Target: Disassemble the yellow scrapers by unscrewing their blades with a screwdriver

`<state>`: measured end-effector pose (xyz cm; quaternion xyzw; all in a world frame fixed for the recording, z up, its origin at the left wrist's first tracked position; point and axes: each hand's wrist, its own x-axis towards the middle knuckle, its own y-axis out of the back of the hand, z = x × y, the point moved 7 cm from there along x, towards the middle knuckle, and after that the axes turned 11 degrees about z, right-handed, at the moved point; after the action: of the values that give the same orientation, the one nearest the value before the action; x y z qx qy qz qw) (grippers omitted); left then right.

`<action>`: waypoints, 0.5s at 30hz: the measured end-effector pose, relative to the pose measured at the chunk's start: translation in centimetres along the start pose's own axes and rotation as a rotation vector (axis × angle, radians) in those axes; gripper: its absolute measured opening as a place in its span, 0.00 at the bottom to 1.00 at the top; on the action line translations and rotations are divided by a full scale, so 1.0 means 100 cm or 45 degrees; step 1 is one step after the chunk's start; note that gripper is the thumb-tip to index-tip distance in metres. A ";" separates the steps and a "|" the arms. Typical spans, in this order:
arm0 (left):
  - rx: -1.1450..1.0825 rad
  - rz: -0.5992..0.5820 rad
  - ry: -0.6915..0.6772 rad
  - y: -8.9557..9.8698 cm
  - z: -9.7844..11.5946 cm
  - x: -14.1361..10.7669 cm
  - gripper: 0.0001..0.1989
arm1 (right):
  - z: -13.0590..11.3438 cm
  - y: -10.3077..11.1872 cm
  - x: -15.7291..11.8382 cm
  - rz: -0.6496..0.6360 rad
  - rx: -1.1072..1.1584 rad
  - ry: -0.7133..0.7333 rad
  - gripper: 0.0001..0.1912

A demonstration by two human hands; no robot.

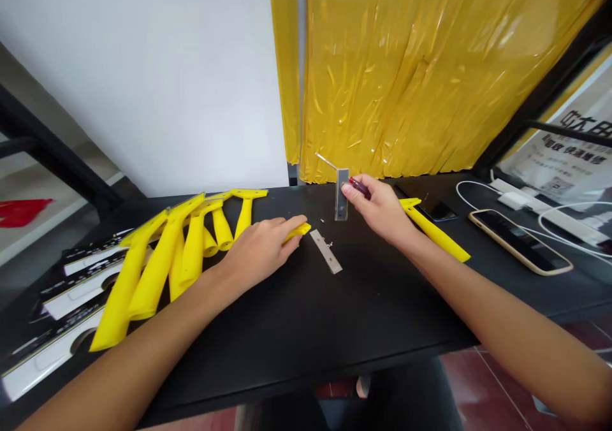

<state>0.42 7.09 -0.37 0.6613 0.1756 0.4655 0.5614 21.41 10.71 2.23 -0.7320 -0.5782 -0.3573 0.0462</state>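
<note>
My left hand (262,246) is closed on a yellow scraper handle (300,229), whose end pokes out past the fingertips. My right hand (380,208) holds a screwdriver with a dark red handle (359,187) and, under the thumb, a small upright grey plate (341,209). The screwdriver's thin shaft points up and left behind the plate. On the black table (373,303), between my hands, lies a flat metal strip (326,252) with tiny screws beside it.
Several yellow scraper handles (194,246) lie at the left, partly over black and white boxes (86,297). Another yellow handle (440,233) is beyond my right wrist. A phone (521,241), white cables and a power strip (549,211) lie at the right.
</note>
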 end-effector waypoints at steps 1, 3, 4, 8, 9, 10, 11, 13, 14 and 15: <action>0.000 -0.015 -0.010 -0.001 0.000 0.000 0.19 | 0.001 -0.001 -0.002 -0.048 0.026 -0.090 0.15; 0.008 -0.038 -0.023 -0.002 0.001 0.000 0.18 | 0.001 -0.009 -0.013 -0.224 0.019 -0.214 0.17; 0.015 -0.040 -0.024 -0.003 0.000 0.000 0.18 | 0.001 -0.015 -0.021 -0.340 -0.019 -0.242 0.18; 0.046 -0.032 -0.017 -0.003 0.000 -0.001 0.18 | 0.006 -0.038 -0.053 -0.640 -0.259 -0.240 0.18; 0.047 -0.031 -0.019 -0.003 0.000 -0.001 0.18 | 0.008 -0.040 -0.056 -0.642 -0.315 -0.233 0.18; 0.045 -0.031 -0.023 -0.003 0.001 -0.001 0.18 | 0.009 -0.042 -0.057 -0.631 -0.368 -0.217 0.18; 0.040 -0.030 -0.029 -0.002 0.002 -0.002 0.18 | 0.009 -0.042 -0.057 -0.613 -0.420 -0.188 0.17; 0.026 -0.028 -0.046 -0.001 0.005 -0.002 0.17 | 0.005 -0.039 -0.056 -0.578 -0.510 -0.115 0.15; 0.022 -0.026 -0.049 -0.001 0.006 -0.002 0.17 | 0.002 -0.037 -0.056 -0.556 -0.548 -0.082 0.14; 0.022 -0.026 -0.048 0.000 0.006 -0.003 0.16 | -0.002 -0.034 -0.057 -0.530 -0.582 -0.062 0.13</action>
<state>0.80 6.54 -0.48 0.6730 0.1758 0.4456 0.5635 17.93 7.10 -2.10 -0.5977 -0.6212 -0.4623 -0.2076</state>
